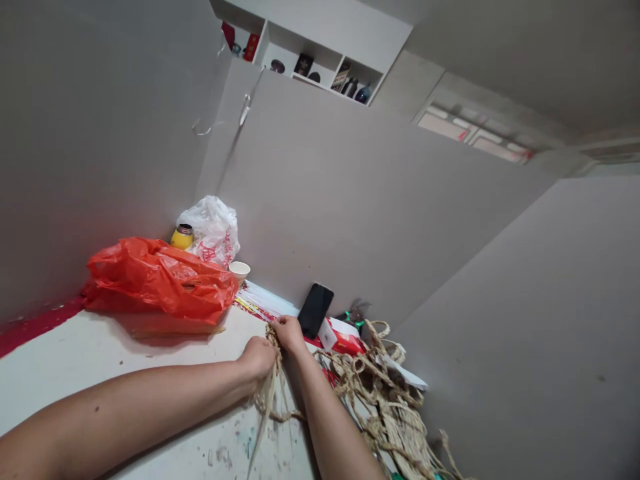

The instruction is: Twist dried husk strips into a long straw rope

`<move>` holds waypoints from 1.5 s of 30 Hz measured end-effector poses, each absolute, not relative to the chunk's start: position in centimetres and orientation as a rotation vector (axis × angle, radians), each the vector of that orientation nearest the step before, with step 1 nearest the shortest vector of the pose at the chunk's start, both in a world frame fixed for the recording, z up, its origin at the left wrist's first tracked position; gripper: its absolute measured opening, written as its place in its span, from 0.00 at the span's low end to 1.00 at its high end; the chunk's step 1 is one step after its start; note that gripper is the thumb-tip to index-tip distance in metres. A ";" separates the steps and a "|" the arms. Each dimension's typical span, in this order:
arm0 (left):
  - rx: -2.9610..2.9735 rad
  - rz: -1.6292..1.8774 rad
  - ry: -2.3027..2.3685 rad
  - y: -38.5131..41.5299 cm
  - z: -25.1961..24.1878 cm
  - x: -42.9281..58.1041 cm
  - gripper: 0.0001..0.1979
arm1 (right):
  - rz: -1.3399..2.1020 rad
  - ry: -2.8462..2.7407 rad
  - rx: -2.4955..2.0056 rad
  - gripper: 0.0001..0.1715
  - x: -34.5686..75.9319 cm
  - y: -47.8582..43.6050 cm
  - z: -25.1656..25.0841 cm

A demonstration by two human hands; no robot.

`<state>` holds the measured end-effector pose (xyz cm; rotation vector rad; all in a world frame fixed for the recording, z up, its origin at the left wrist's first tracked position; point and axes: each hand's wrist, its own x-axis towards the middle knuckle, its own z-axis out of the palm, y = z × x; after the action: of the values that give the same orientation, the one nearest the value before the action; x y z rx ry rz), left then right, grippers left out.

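Note:
A small piece of braided straw cord point(271, 335) is pinched between my two hands above the white tabletop point(200, 420). My left hand point(260, 358) closes on its lower left side, with loose pale strands hanging below. My right hand point(289, 331) grips its upper right side, fingers closed. Under my hands a loop of the cord lies on the table. To the right of my right forearm is a large tangled heap of braided cord point(380, 393).
A red plastic bag point(160, 283), yellow jar point(183, 237), white bag point(213, 230) and paper cup point(239, 271) stand at the back left. A black phone point(315, 311) leans by the wall, beside a red-white box point(345, 337) and green-handled pliers point(357, 316).

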<state>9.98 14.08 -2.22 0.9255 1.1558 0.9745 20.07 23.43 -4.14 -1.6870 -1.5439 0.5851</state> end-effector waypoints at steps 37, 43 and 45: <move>1.044 0.472 0.921 17.5 -0.3 4.5 0.10 | 0.009 -1.897 -1.726 0.16 24.9 4.6 4.2; 1.063 0.487 0.913 17.4 -0.3 4.3 0.11 | 1.376 -1.058 -1.593 0.16 18.0 10.5 2.4; 1.061 0.503 0.913 17.3 -0.2 4.2 0.11 | 1.509 -0.977 -1.520 0.14 17.4 11.4 1.0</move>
<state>4.24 17.29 -0.21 1.0615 0.9133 0.5030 17.39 11.43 1.00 -1.5200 -0.9772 1.5093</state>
